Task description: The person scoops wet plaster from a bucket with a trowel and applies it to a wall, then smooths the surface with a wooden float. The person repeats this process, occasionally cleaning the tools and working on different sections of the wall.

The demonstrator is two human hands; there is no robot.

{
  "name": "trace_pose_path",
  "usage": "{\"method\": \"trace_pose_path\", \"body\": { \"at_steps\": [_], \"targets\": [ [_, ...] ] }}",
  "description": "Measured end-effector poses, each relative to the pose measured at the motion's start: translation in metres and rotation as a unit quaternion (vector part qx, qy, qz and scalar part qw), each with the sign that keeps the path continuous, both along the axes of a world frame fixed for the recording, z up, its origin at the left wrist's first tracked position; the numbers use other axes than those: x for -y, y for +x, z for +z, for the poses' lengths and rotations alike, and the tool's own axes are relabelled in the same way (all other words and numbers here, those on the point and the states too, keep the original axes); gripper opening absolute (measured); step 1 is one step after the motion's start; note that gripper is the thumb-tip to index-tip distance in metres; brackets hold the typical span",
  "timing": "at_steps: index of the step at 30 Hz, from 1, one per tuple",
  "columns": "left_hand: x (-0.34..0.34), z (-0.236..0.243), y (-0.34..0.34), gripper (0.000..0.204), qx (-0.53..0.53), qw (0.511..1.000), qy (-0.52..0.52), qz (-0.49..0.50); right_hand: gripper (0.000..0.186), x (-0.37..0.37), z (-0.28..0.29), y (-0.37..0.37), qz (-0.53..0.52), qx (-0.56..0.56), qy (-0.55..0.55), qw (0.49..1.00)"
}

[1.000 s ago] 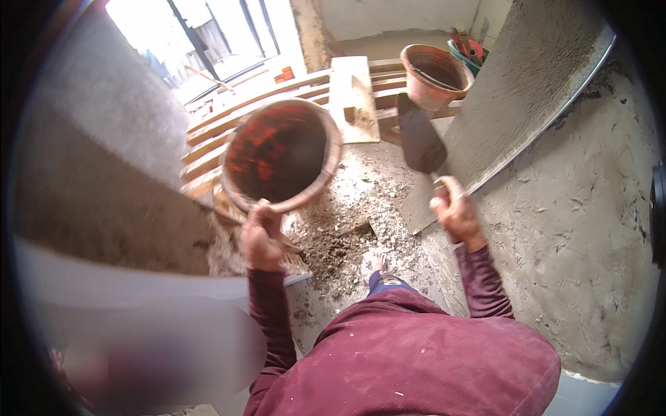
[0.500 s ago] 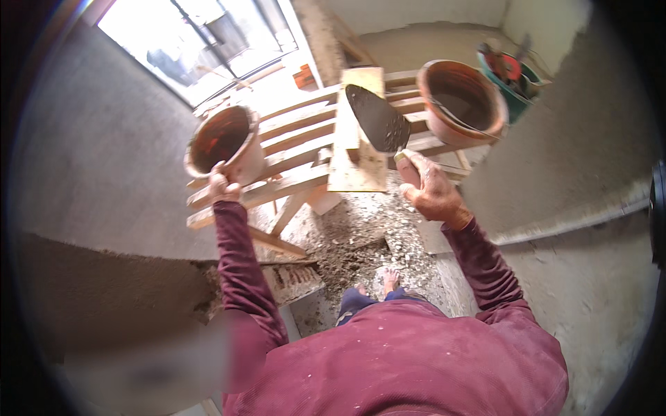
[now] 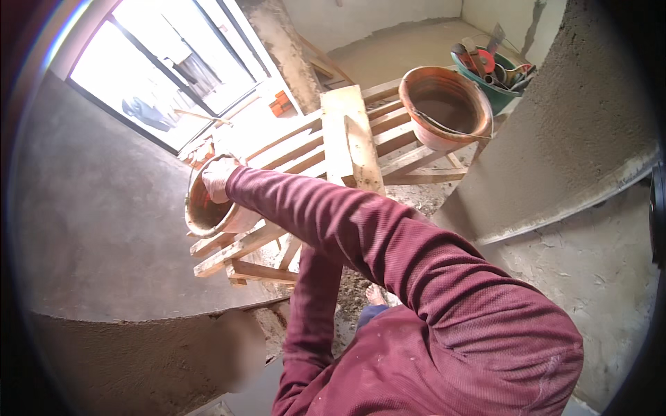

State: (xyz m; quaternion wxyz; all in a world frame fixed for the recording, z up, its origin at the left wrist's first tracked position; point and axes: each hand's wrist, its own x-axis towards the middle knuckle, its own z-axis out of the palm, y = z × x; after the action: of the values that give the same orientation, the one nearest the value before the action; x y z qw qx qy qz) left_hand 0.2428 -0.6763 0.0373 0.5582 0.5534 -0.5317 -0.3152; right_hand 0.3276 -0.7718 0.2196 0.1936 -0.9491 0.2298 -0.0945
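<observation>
My right arm stretches across my body to the bucket on the left, a pale orange, mortar-stained one tipped toward me. My right hand is closed at its mouth, fingers curled; the trowel it gripped a moment earlier is hidden inside the bucket. Beneath that arm rises my left forearm; its hand is covered by the right sleeve, so its fingers do not show. Both sleeves are maroon.
A slatted wooden trestle carries the bucket and a pale board. On its right stands a second orange bucket with grey mortar inside. Behind that is a green tub of tools. Curved plastered walls flank me.
My right hand has swung left from over the board to the left bucket, taking the trowel out of sight. The board's top no longer has the trowel above it. My view has shifted.
</observation>
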Motion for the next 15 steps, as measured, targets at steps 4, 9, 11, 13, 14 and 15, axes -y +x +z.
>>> {"method": "trace_pose_path", "body": {
  "at_steps": [4, 9, 11, 13, 14, 15],
  "targets": [
    [0.107, -0.016, 0.014, 0.03, 0.293, 0.951, 0.085, 0.041, 0.021, -0.053, 0.011, -0.079, 0.012, 0.334, -0.018, 0.942],
    [0.193, -0.036, 0.017, 0.029, 0.433, 0.874, 0.209, 0.075, 0.02, -0.098, -0.056, -0.267, 0.005, 0.389, 0.031, 0.921],
    [0.217, -0.035, 0.007, 0.029, 0.429, 0.874, 0.217, 0.069, 0.017, -0.123, -0.124, -0.352, -0.165, 0.296, 0.112, 0.934],
    [0.228, -0.027, 0.024, 0.03, 0.371, 0.906, 0.194, 0.063, 0.015, -0.164, -0.169, -0.418, -0.368, 0.257, 0.147, 0.881],
    [0.231, -0.012, 0.03, 0.031, 0.318, 0.932, 0.166, 0.048, 0.013, -0.184, -0.202, -0.457, -0.412, 0.244, 0.135, 0.867],
    [0.23, 0.02, 0.021, 0.036, 0.163, 0.964, 0.208, -0.016, 0.013, -0.212, -0.239, -0.5, -0.46, 0.205, 0.119, 0.856]
  ]
}}
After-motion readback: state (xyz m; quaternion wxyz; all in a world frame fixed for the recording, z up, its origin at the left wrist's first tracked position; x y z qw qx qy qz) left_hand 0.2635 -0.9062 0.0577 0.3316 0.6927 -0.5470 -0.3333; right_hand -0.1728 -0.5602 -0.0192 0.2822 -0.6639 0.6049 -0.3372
